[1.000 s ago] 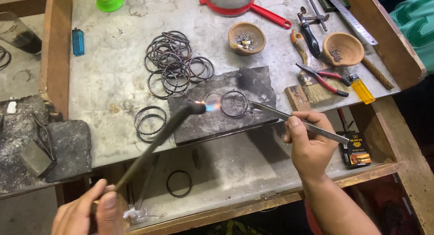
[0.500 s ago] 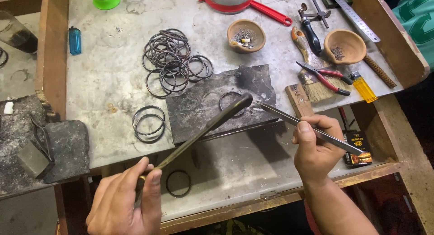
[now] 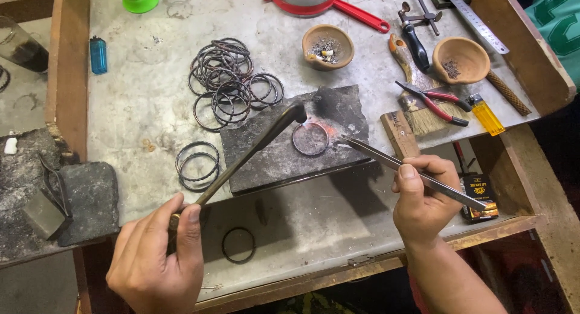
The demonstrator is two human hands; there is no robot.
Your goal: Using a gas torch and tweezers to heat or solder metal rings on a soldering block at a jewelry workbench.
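My left hand (image 3: 156, 258) grips a long metal torch (image 3: 248, 154) whose bent tip points a small flame at a metal ring (image 3: 310, 139). The ring lies flat on a dark soldering block (image 3: 266, 157) and glows orange at its right edge. My right hand (image 3: 423, 199) holds long steel tweezers (image 3: 399, 166), their tips just right of the ring, touching or almost touching it.
A pile of dark bangles (image 3: 226, 84) lies behind the block, two more bangles (image 3: 197, 164) to its left, one ring (image 3: 238, 244) on the lower shelf. Clay bowls (image 3: 328, 46), brush (image 3: 414, 102), red pliers (image 3: 438, 101), yellow lighter (image 3: 485, 115), blue lighter (image 3: 98, 54) and a strainer surround the bench's raised wooden edges.
The torch tip has swung back left of the ring with its flame on it. My left hand has moved right along the handle. The tweezers have barely moved.
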